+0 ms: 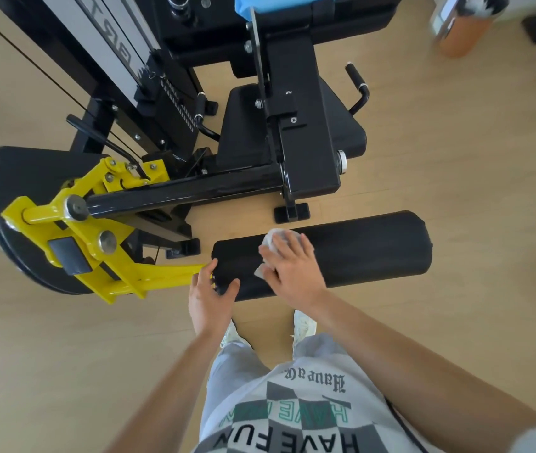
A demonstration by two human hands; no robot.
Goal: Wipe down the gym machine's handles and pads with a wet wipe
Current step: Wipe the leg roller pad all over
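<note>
as wipe touches pad, yellow arm adjoins

wood floor | blurred orange container top right | white shoes | grey shorts | checkered printed shirt

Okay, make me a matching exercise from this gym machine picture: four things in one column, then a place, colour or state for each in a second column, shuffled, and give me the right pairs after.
Column one
1. wet wipe
2. left hand
3. lever arm
4. side handle

Column two
A. yellow
B. pressed onto the roller pad under the right hand
C. grips the near end of the roller pad
D. beside the seat pad, untouched

Pairs: 1-B, 2-C, 3-A, 4-D
</note>
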